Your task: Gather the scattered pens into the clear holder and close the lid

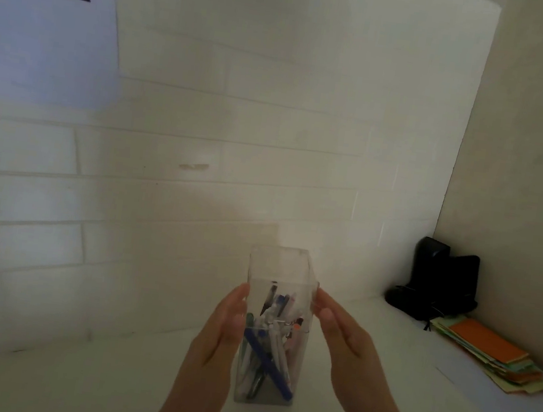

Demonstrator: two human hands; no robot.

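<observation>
The left hand (224,331) lies flat against the left wall of the clear holder (271,344), fingers straight and pointing up, pressing rather than curling round it. The holder stands upright on the white table (67,386), near its back edge by the tiled wall (204,128), probably so that both palms can steady it while the upper part is seated. It is a tall, square, see-through box; the pens (268,347), blue, white and dark, lean crossed inside. A clear upper section, likely the lid, rises above them, and I cannot tell whether it is fully down. The right hand (339,335) mirrors the left, open-palmed against the right wall. No pens show loose on the table.
</observation>
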